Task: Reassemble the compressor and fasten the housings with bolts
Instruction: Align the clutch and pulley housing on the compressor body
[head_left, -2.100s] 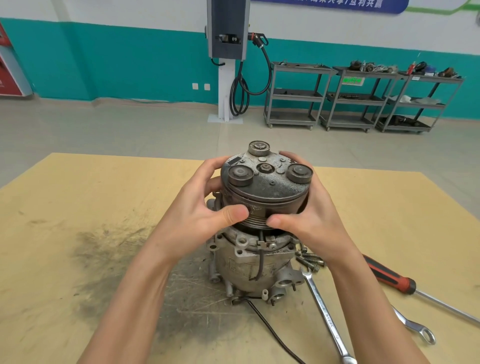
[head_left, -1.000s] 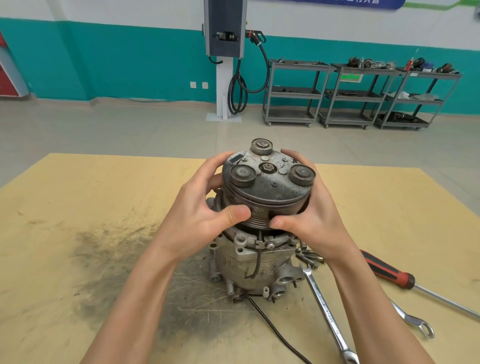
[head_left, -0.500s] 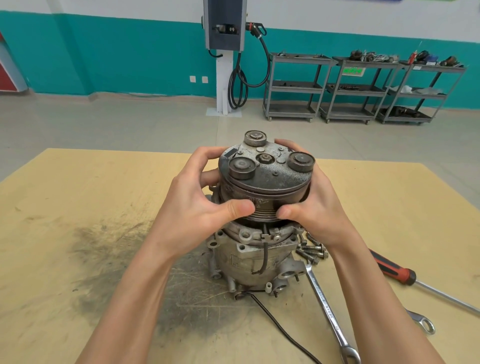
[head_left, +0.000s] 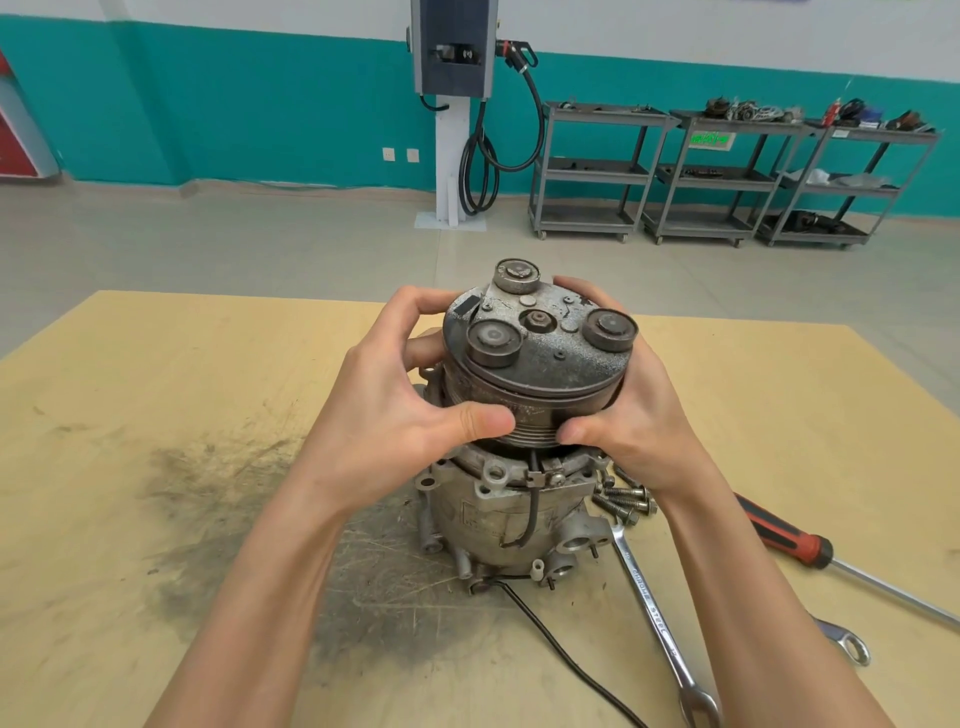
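The grey compressor body (head_left: 498, 525) stands upright in the middle of the table. On top of it sits the dark clutch pulley (head_left: 540, 374) with three round discs on its face, tilted slightly. My left hand (head_left: 400, 410) grips the pulley's left side, thumb on the grooved rim. My right hand (head_left: 634, 415) grips its right side, thumb on the rim too. A black wire (head_left: 550, 634) runs from the body toward me. Several loose bolts (head_left: 623, 499) lie just right of the body.
A long combination wrench (head_left: 660, 623) lies right of the compressor, a second wrench (head_left: 847, 642) farther right. A red-handled screwdriver (head_left: 779, 535) lies at the right. The wooden table (head_left: 156, 364) has a dark greasy patch on its left. Shelving carts (head_left: 717, 171) stand far behind.
Both hands have kept their grip on the pulley. The pulley has turned and tilted a little on the body.
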